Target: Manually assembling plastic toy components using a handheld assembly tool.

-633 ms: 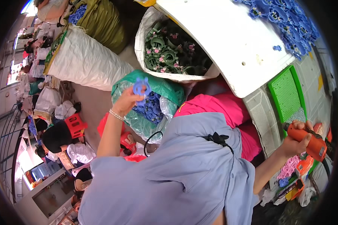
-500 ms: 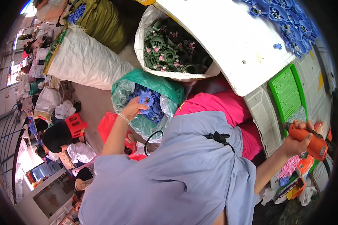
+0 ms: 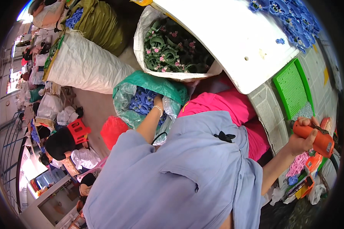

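Observation:
My left hand (image 3: 158,101) reaches into a green plastic bag (image 3: 143,79) full of blue plastic pieces (image 3: 140,102). Its fingers are down among the pieces and hidden, so whether it grips one does not show. At the right, my right hand (image 3: 299,144) is closed round an orange, roughly cylindrical hand tool (image 3: 319,142) with a black cord at its lower end. The tool is tilted, its narrow dark tip pointing up and left, close to a green perforated tray (image 3: 293,89).
A white table (image 3: 233,42) bears a heap of blue pieces (image 3: 294,19). Beside the green bag stand an open white sack (image 3: 139,42) of dark green pieces with pink flowers and a tall white sack (image 3: 90,66). People and red stools (image 3: 79,131) are further left.
My left hand held a blue ring-shaped piece above the bag; now it has moved right and down into the bag, and that piece is out of sight. My right hand keeps the tool.

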Demonstrator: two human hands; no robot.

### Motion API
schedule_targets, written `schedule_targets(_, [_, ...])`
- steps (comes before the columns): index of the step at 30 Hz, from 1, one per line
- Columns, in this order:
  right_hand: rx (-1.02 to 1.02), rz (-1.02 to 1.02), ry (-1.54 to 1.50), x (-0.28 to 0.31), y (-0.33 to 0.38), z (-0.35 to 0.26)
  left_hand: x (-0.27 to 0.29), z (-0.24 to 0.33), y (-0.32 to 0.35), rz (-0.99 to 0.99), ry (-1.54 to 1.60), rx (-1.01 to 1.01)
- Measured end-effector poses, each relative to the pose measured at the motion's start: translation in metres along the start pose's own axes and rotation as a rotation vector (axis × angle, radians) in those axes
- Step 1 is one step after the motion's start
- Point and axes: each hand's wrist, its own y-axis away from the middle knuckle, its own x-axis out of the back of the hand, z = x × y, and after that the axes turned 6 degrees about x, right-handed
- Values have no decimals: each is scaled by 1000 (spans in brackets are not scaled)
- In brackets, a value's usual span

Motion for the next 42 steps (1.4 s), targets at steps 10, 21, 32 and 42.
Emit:
schedule_targets(10, [-41,6,-54,5,3,4,-30,-55,-30,254,284,12])
schedule_targets(21, [-119,40,-44,9,7,4,-8,72,69,246,-336,-73])
schedule_targets(32, [-106,-21,-11,9,-11,18,108,23,167,-118,-1143,-322])
schedule_targets(42, [-134,22,-9,8,-9,17,112,25,188,-535,-1391,28])
